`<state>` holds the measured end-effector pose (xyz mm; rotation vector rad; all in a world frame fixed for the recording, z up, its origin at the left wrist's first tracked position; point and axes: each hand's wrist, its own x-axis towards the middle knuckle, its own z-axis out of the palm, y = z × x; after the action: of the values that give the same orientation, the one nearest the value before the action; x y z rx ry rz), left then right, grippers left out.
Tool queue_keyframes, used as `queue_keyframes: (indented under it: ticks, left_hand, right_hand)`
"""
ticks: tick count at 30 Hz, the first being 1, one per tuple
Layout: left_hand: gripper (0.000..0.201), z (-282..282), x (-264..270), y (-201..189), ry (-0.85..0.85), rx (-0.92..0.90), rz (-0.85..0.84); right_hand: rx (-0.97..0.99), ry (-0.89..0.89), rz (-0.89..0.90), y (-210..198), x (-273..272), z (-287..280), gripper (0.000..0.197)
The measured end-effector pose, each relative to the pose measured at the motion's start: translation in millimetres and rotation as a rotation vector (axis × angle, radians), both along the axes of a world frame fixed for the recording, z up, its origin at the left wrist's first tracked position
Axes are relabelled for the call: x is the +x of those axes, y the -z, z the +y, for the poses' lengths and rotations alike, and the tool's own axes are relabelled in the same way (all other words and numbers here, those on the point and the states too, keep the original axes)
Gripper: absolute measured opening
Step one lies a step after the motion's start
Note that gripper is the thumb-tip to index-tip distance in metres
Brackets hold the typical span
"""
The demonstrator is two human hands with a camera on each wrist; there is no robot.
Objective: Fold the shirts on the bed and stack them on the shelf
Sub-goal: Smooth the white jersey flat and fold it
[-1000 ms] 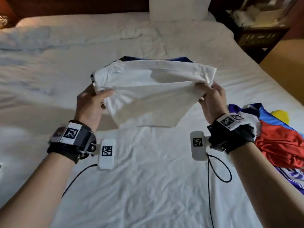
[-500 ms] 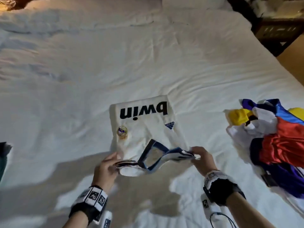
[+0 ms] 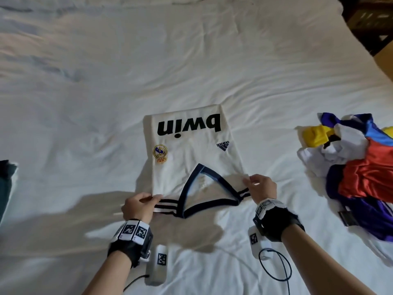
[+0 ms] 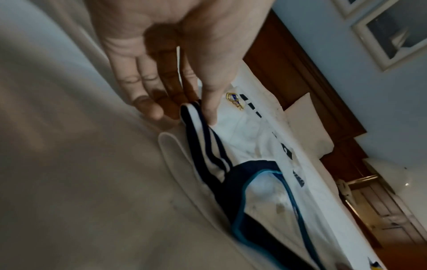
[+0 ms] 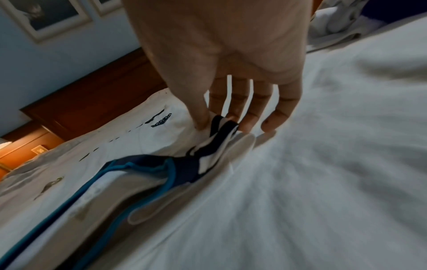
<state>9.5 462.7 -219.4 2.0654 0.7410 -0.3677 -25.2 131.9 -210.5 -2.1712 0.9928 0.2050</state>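
Note:
A folded white shirt point(image 3: 191, 150) with black "bwin" lettering, a crest and a navy V-collar lies flat on the white bed point(image 3: 191, 60), collar toward me. My left hand point(image 3: 140, 204) pinches its striped left shoulder corner point(image 4: 196, 117) between thumb and fingers. My right hand point(image 3: 258, 187) pinches the striped right shoulder corner point(image 5: 221, 126) the same way. Both corners sit just above the sheet. The white shirt point(image 5: 138, 131) also fills the right wrist view's left side.
A heap of unfolded shirts point(image 3: 361, 167) in red, blue, yellow and white lies at the right on the bed. A dark garment point(image 3: 6, 184) shows at the left edge. Dark furniture point(image 3: 370, 20) stands beyond the far right corner.
One second ago both hands held the white shirt up in the air. It has since been laid flat on the bed, and the hands have lowered its shoulder corners to the sheet.

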Motion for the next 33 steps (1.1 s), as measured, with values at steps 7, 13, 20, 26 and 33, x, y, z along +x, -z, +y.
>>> queue_keyframes:
  ticks: [7,13,20,26,33]
  left_hand:
    - [0.018,10,3,5,-0.109,-0.318,0.03]
    - [0.024,-3,-7,-9,0.062,-0.054,0.057]
    - [0.01,-13,-13,-9,0.04,-0.255,0.148]
    - [0.027,-53,-60,-25,0.206,-0.221,0.353]
    - [0.038,-114,7,-53,0.592,0.216,-0.283]
  right_hand:
    - [-0.012,0.054,-0.001,-12,3,-8,0.026]
    - [0.174,0.092,0.105,1,1,-1,0.06]
    - [0.294,-0.046,0.183,11,7,-15,0.017]
    - [0.487,0.441,0.126,4,-13,-41,0.045]
    - [0.949,0.7,0.026,17,-55,22,0.077]
